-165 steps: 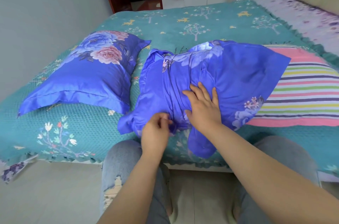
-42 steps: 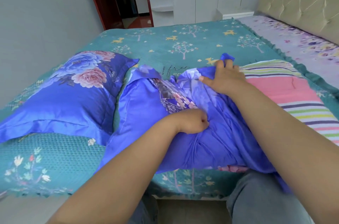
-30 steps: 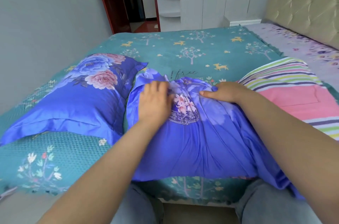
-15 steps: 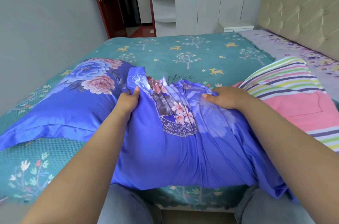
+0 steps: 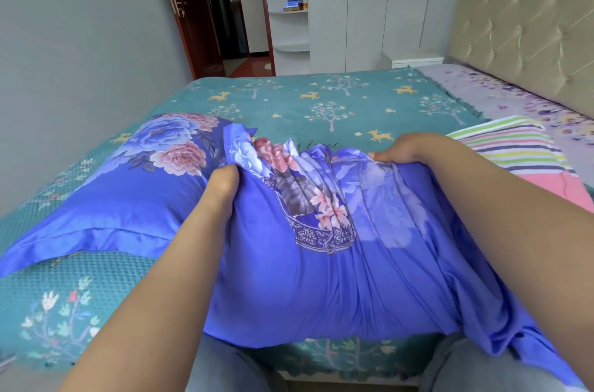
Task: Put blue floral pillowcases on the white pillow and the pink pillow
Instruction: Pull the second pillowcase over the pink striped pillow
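A pillow wrapped in a rumpled blue floral pillowcase (image 5: 305, 269) lies across the near edge of the bed; the pillow inside is hidden. My left hand (image 5: 221, 189) grips the case's far left side, fingers curled into the fabric. My right hand (image 5: 401, 149) holds the bunched fabric at the far right edge, fingers curled over it. A second pillow in a smooth blue floral pillowcase (image 5: 135, 186) rests to the left. A pink pillow with coloured stripes (image 5: 520, 150) lies at the right, partly behind my right arm.
The teal bedspread (image 5: 321, 102) with tree and deer prints covers the bed. A padded beige headboard (image 5: 520, 28) stands at the right. A grey wall runs along the left, with a dark red door (image 5: 189, 6) and white shelves behind the bed. My knees sit below the bed edge.
My left hand slid from the top of the case to its left side and gripped the fabric. The right hand stayed on the far edge. The case now looks pulled further over the pillow.
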`<state>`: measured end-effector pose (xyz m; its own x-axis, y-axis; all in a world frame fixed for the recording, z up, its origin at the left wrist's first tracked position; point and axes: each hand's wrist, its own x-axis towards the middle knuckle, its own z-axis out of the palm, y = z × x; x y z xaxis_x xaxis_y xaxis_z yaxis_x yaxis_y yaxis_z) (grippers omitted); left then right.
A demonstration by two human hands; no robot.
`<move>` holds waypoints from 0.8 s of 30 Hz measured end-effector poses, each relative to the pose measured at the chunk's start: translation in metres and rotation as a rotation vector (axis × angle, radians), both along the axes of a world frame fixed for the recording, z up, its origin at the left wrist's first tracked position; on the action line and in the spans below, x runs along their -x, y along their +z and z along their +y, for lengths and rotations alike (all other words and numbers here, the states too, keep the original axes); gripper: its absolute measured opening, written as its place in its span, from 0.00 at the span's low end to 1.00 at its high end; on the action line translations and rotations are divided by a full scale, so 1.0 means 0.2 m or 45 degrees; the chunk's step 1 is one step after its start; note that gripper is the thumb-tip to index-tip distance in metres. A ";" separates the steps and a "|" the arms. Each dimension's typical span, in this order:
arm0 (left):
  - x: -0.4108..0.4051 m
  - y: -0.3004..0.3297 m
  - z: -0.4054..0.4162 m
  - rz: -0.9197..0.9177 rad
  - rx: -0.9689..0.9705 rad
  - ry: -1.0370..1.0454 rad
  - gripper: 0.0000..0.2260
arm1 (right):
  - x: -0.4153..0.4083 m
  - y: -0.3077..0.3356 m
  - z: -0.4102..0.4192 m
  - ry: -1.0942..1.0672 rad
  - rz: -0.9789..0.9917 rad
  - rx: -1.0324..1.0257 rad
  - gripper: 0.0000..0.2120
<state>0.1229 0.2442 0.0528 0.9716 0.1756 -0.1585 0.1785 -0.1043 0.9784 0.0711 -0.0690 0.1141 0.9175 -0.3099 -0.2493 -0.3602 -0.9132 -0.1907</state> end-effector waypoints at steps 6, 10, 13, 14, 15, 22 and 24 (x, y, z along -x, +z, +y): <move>0.06 0.03 -0.02 0.025 0.144 -0.068 0.09 | 0.05 -0.02 -0.12 -0.031 -0.116 -0.538 0.36; 0.02 0.05 -0.09 -0.204 -0.096 0.167 0.10 | 0.02 -0.03 -0.15 -0.107 -0.516 -0.688 0.21; 0.01 0.11 -0.16 -0.368 0.012 0.327 0.10 | 0.04 0.02 -0.16 -0.172 -0.745 -0.763 0.12; 0.02 0.15 -0.19 -0.418 0.071 0.340 0.12 | 0.04 0.04 -0.18 -0.213 -0.803 -0.778 0.12; 0.02 0.18 -0.22 -0.474 0.131 0.335 0.13 | 0.05 0.06 -0.19 -0.238 -0.874 -0.795 0.14; 0.08 0.29 -0.27 -0.687 0.476 0.306 0.18 | 0.12 0.13 -0.26 -0.324 -0.946 -0.180 0.16; 0.08 0.26 -0.21 -0.685 0.506 0.371 0.18 | 0.18 0.11 -0.33 -0.360 -0.887 0.099 0.19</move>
<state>0.1068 0.2017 0.1044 0.8554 0.4677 0.2225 -0.3718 0.2555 0.8924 0.0359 -0.1344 0.1362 0.7375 -0.5502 0.3916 -0.4028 -0.8239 -0.3987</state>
